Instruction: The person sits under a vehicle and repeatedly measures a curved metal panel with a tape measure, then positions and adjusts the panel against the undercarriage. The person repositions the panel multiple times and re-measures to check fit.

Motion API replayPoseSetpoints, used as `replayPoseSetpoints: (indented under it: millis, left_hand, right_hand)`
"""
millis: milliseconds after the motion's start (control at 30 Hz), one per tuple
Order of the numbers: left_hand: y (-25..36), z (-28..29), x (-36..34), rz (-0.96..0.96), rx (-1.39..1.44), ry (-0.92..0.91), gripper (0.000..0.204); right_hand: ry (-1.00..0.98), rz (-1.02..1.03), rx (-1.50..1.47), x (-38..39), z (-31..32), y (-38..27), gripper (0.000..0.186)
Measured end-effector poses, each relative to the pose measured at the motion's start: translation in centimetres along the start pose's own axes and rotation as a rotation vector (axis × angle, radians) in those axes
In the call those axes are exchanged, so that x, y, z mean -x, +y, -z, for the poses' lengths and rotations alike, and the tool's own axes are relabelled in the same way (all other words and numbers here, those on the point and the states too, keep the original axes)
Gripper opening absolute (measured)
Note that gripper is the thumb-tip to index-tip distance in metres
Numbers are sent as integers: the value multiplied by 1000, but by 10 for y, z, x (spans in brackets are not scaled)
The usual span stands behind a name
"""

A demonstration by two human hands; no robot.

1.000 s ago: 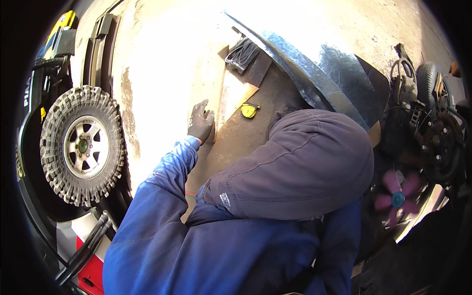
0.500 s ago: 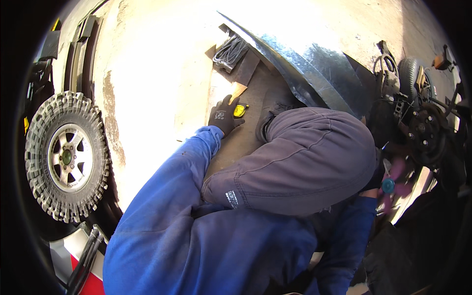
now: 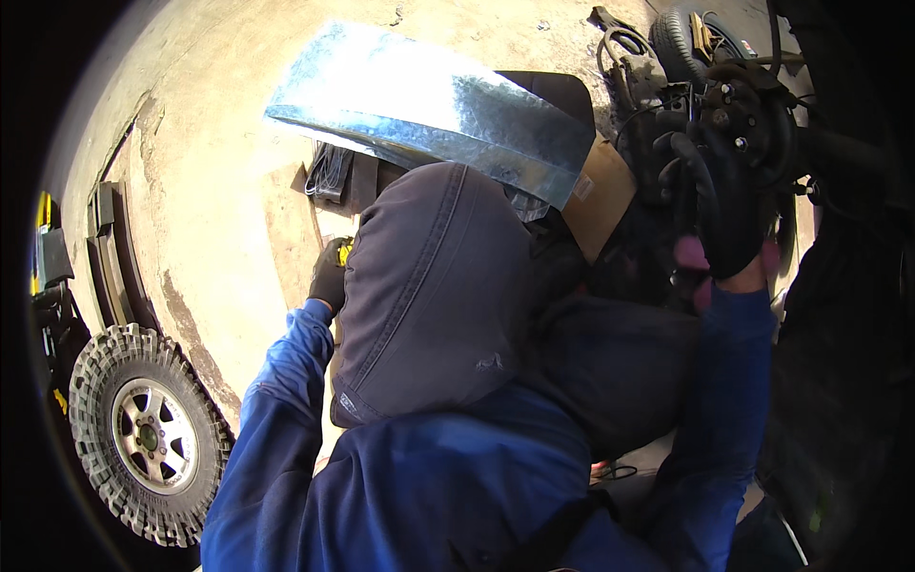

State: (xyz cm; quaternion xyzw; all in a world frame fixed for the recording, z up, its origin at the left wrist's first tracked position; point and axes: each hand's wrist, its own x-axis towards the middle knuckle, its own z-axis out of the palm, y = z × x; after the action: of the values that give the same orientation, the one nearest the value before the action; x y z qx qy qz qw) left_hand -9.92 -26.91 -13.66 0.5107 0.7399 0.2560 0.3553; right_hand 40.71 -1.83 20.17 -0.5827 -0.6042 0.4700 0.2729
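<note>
My left hand (image 3: 328, 278), in a dark glove, is down beside my bent knee with its fingers closed round a yellow tape measure (image 3: 345, 253). My thigh hides part of both. On the right, my right hand (image 3: 732, 224), also in a dark glove, reaches up to a dark wheel hub (image 3: 739, 110) with shiny studs. Its fingers blend into the dark parts around the hub, so I cannot make out their grip. Beyond my knee, a bent sheet-metal panel (image 3: 419, 105) leans at a slant, reflecting strong light.
A knobbly off-road wheel (image 3: 152, 434) stands at the left, near dark metal beams (image 3: 110, 257). Under the panel's left end lies a bundle of dark cable (image 3: 329, 173). Cardboard (image 3: 600, 195) sits by the panel's right end. Another tyre (image 3: 677, 43) lies at the far right.
My left hand has closed on the tape measure, which lay by its fingers before. My right hand has come up from behind my leg to the hub. The view has swung right.
</note>
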Motion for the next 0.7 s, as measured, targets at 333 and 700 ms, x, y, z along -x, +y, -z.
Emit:
replayPoseSetpoints:
  millis: [333, 700]
  left_hand:
    - [291, 262, -8, -254, 843, 100, 80]
    - [452, 71, -97, -684, -3, -55, 61]
  right_hand:
    - [-256, 86, -5, -41, -18, -9, 38]
    - [-584, 187, -260, -80, -64, -39, 45]
